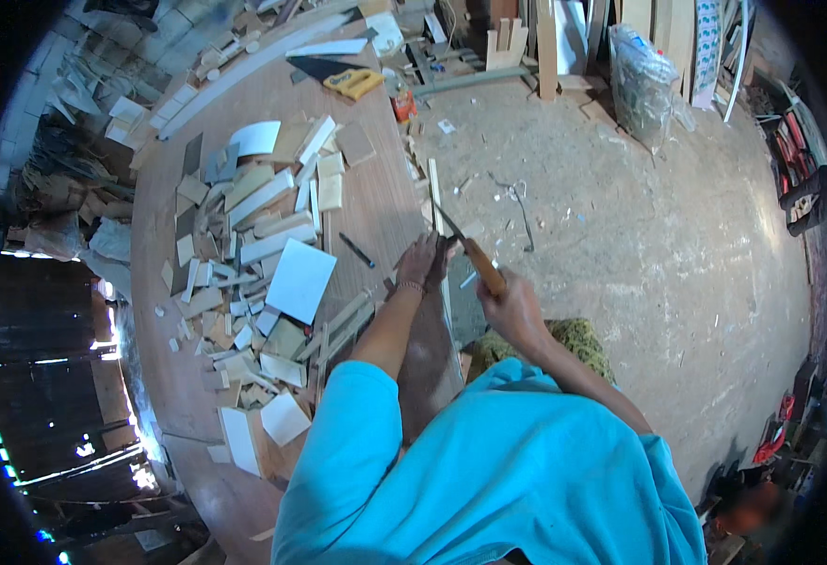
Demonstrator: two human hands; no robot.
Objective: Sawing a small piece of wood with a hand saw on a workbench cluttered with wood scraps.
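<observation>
My right hand (510, 311) is wrapped round the straight wooden handle (485, 266) of a tool with a narrow dark blade (448, 220). Seen nearly edge-on, the blade slants up and left, its lower part close to the fingertips of my left hand (418, 261). That hand rests at the right edge of the wooden table (376, 188), fingers closed down on something dark and small that I cannot make out. A thin pale wood strip (433, 179) lies just beyond it. To its left is a dark pen-like tool (357, 250).
Offcuts (263, 202) and a white square board (300, 281) cover the table's left half. A yellow-handled handsaw (352, 83) lies at the far end. On the concrete floor (677, 264) are scraps and a dark cord (527, 221); a plastic-wrapped bundle (641, 85) stands behind.
</observation>
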